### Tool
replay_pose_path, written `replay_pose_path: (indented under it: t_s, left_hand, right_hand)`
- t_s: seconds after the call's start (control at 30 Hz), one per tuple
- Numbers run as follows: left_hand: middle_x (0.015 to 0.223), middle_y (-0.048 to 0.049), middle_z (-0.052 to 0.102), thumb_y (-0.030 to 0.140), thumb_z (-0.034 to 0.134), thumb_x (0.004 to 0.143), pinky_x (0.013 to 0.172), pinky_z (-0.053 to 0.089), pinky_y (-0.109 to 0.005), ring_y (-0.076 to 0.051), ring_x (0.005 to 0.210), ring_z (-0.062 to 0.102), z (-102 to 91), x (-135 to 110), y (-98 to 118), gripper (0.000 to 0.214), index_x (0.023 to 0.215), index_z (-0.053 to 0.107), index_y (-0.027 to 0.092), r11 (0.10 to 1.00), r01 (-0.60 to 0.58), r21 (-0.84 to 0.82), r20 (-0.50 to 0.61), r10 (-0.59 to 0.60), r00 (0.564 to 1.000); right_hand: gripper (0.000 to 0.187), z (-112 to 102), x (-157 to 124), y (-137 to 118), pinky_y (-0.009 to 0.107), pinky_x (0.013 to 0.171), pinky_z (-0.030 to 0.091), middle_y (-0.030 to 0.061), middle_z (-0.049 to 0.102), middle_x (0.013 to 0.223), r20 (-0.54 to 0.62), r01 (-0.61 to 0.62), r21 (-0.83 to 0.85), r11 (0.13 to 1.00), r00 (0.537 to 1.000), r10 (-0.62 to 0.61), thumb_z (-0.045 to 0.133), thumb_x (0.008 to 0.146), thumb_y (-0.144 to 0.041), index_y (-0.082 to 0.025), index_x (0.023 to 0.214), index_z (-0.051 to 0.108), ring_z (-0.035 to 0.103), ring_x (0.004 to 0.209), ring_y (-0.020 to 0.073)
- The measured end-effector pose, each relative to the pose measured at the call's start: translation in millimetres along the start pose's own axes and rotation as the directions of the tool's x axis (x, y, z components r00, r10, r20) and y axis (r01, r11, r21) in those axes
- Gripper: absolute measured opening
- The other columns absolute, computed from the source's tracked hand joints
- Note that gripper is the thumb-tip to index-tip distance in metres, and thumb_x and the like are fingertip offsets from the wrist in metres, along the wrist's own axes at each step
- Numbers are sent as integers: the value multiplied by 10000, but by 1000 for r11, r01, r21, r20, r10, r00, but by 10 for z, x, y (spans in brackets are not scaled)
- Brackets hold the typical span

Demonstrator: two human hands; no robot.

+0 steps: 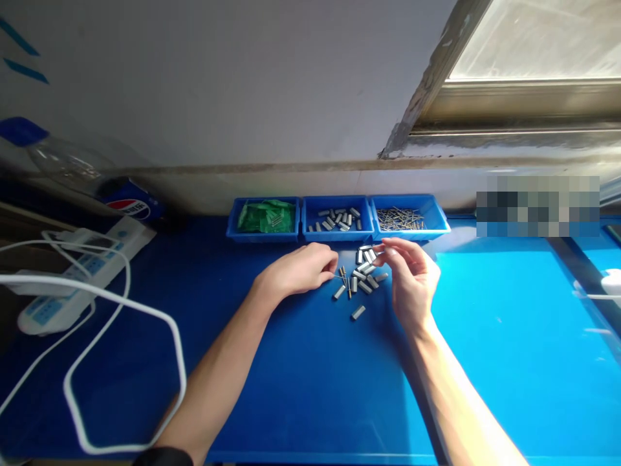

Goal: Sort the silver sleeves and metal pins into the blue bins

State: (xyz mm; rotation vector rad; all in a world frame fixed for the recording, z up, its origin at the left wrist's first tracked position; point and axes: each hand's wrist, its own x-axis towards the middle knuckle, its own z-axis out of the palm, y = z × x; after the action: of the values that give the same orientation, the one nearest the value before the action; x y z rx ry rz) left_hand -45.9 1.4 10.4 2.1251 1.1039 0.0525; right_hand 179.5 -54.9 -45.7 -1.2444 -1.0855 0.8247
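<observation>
My left hand point(305, 266) is closed in a pinch, and a thin metal pin point(338, 277) sticks out from its fingertips to the right. My right hand point(412, 275) pinches thumb to forefinger on a small silver metal piece point(379, 254), partly hidden by the fingers. Between the hands lies a loose pile of short silver metal blocks point(365, 266). A few brass-ended pins point(348, 288) rest at the pile's left side. One single silver block point(358, 312) lies apart, closer to me.
Three blue bins stand along the wall: one with green plastic bags point(266, 217), one with silver blocks point(342, 220), one with pins point(400, 219). At left are a power strip point(87, 272), looping white cables point(179, 349) and a Pepsi bottle point(129, 200).
</observation>
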Motion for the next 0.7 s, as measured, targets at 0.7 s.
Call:
replay_pose_path:
  t_s: [0.7]
  left_hand:
    - [909, -30, 847, 263, 837, 901, 853, 641, -278, -192, 858, 802, 110, 133, -1, 88, 871, 811, 185, 868, -355, -346, -542, 123, 831]
  right_hand:
    - [374, 91, 28, -135, 392, 761, 681, 39, 844, 807, 188, -212, 98, 972, 963, 191, 970, 790, -558, -236, 954, 875, 809, 744, 248]
